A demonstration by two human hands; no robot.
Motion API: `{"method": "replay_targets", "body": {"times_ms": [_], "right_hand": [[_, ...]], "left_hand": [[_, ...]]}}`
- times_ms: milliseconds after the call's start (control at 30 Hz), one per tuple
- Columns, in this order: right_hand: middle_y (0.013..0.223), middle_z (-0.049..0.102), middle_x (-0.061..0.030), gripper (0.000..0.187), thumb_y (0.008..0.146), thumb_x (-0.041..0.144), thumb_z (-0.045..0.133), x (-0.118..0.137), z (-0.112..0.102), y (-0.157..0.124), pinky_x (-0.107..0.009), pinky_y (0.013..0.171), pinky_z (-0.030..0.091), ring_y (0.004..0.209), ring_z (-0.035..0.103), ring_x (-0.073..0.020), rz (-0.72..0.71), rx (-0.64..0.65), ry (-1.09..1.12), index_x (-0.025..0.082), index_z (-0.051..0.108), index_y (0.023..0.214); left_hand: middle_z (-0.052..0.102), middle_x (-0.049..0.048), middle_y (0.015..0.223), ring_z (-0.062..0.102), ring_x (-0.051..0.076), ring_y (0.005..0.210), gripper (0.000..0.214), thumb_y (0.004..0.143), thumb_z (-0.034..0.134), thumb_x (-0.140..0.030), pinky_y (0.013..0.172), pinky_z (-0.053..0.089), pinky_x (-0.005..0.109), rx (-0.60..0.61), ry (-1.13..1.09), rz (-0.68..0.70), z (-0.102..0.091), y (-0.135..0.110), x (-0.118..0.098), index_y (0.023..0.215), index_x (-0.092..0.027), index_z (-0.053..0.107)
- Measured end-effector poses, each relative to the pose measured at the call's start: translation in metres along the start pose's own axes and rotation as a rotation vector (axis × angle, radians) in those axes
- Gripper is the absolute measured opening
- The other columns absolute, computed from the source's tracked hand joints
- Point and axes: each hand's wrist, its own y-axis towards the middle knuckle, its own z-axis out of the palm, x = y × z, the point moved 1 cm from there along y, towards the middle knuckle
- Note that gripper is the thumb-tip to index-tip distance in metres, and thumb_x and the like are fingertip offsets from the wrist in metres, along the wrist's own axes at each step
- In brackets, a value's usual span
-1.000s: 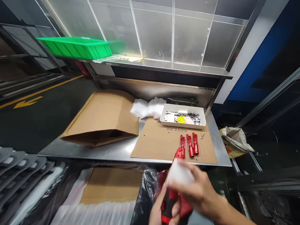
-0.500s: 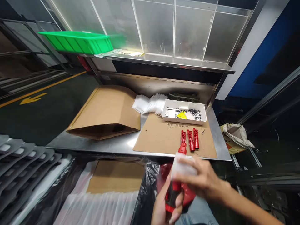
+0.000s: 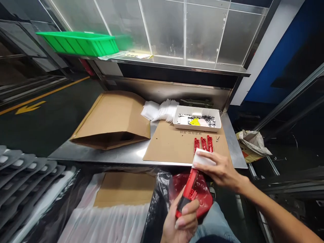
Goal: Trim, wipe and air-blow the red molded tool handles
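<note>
My left hand (image 3: pixel 181 216) is wrapped round the black lower end of a red and black plastic housing (image 3: pixel 190 184), which points up and away from me. In my right hand (image 3: pixel 220 168) is a white wipe (image 3: pixel 204 158), pinched between fingers and thumb and held around the housing's far end, hiding that tip. Just beyond, three red plastic parts (image 3: pixel 203 144) lie side by side on a flat cardboard sheet (image 3: pixel 172 145). Their near ends are partly covered by the wipe and my right hand.
A white tray (image 3: pixel 197 127) of small black bits stands behind the red parts, beside stacked white sheets (image 3: pixel 165 110). Left lies a large brown paper bag (image 3: pixel 113 118). Below are a lined box of white-wrapped items (image 3: pixel 106 222) and a red plastic bag (image 3: pixel 202 195). A green bin (image 3: pixel 78 45) sits on the shelf.
My right hand and the white wipe have slid up the housing from its middle to its far end, uncovering its red body. My left hand keeps its grip low down.
</note>
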Motion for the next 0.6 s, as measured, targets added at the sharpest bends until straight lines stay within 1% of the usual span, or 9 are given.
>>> {"method": "replay_targets", "body": {"times_ms": [67, 133, 200, 267, 333, 433, 467, 533, 600], "right_hand": [[0.135, 0.058, -0.0106, 0.036, 0.091, 0.016, 0.048, 0.002, 0.000, 0.001, -0.036, 0.078, 0.057, 0.100, 0.063, -0.0223, -0.044, -0.013, 0.044, 0.028, 0.063, 0.122], [0.136, 0.058, -0.0058, 0.036, 0.091, 0.017, 0.048, 0.002, 0.000, 0.003, -0.034, 0.076, 0.057, 0.098, 0.063, -0.0207, -0.090, 0.061, 0.095, 0.031, 0.064, 0.121], [0.137, 0.057, -0.0057, 0.036, 0.094, 0.017, 0.046, -0.003, 0.001, 0.007, -0.035, 0.080, 0.057, 0.102, 0.063, -0.0208, -0.043, 0.116, 0.059, 0.032, 0.064, 0.120], [0.137, 0.056, -0.0092, 0.034, 0.096, 0.018, 0.044, -0.005, 0.002, 0.008, -0.038, 0.084, 0.056, 0.105, 0.063, -0.0222, 0.050, 0.063, 0.001, 0.030, 0.066, 0.119], [0.139, 0.054, -0.0112, 0.033, 0.097, 0.025, 0.043, -0.001, 0.006, 0.007, -0.038, 0.081, 0.057, 0.103, 0.065, -0.0228, 0.074, 0.015, 0.014, 0.029, 0.064, 0.122], [0.145, 0.050, -0.0075, 0.036, 0.098, 0.033, 0.042, 0.008, 0.013, 0.005, -0.032, 0.073, 0.059, 0.097, 0.067, -0.0202, -0.035, 0.093, 0.100, 0.033, 0.058, 0.130], [0.146, 0.049, -0.0064, 0.036, 0.099, 0.033, 0.042, 0.008, 0.014, 0.006, -0.032, 0.074, 0.059, 0.098, 0.067, -0.0196, -0.037, 0.115, 0.098, 0.035, 0.057, 0.132], [0.148, 0.046, -0.0073, 0.036, 0.100, 0.031, 0.039, 0.004, 0.016, 0.010, -0.034, 0.081, 0.058, 0.105, 0.065, -0.0204, 0.048, 0.073, 0.062, 0.034, 0.056, 0.132], [0.147, 0.046, -0.0109, 0.037, 0.100, 0.028, 0.037, 0.003, 0.016, 0.012, -0.038, 0.085, 0.058, 0.113, 0.062, -0.0238, 0.118, -0.045, 0.035, 0.028, 0.059, 0.129]], "left_hand": [[0.056, -0.0004, 0.052, 0.049, 0.000, 0.032, 0.017, 0.087, 0.063, -0.011, 0.031, 0.026, 0.004, -0.003, -0.005, -0.002, 0.000, 0.001, 0.000, 0.071, -0.004, 0.061], [0.057, -0.0003, 0.053, 0.050, 0.000, 0.033, 0.017, 0.085, 0.065, -0.010, 0.031, 0.026, 0.004, -0.009, -0.009, 0.005, 0.002, 0.001, 0.002, 0.070, -0.004, 0.062], [0.056, -0.0005, 0.054, 0.050, 0.000, 0.034, 0.016, 0.087, 0.064, -0.014, 0.032, 0.025, 0.004, -0.010, 0.012, 0.017, 0.003, 0.000, 0.002, 0.074, -0.004, 0.064], [0.055, -0.0018, 0.055, 0.046, -0.002, 0.034, 0.018, 0.088, 0.064, -0.021, 0.031, 0.022, 0.005, -0.026, 0.077, 0.049, 0.001, -0.002, 0.002, 0.079, -0.006, 0.065], [0.052, -0.0041, 0.052, 0.038, -0.003, 0.031, 0.024, 0.086, 0.068, -0.028, 0.031, 0.021, 0.006, -0.047, 0.167, 0.082, -0.002, -0.004, 0.000, 0.074, -0.007, 0.065], [0.044, -0.0066, 0.043, 0.030, -0.003, 0.030, 0.038, 0.080, 0.075, -0.035, 0.032, 0.023, 0.007, -0.055, 0.250, 0.087, -0.005, -0.006, -0.001, 0.058, -0.008, 0.059], [0.042, -0.0069, 0.042, 0.027, -0.003, 0.030, 0.040, 0.080, 0.074, -0.037, 0.032, 0.023, 0.007, -0.061, 0.267, 0.091, -0.005, -0.006, -0.001, 0.057, -0.009, 0.057], [0.040, -0.0071, 0.041, 0.023, -0.003, 0.028, 0.045, 0.083, 0.069, -0.042, 0.031, 0.021, 0.008, -0.073, 0.315, 0.100, -0.004, -0.006, 0.000, 0.055, -0.010, 0.055], [0.037, -0.0076, 0.038, 0.020, -0.003, 0.027, 0.051, 0.085, 0.064, -0.049, 0.029, 0.019, 0.009, -0.108, 0.395, 0.088, -0.006, -0.007, -0.001, 0.052, -0.012, 0.051]]}}
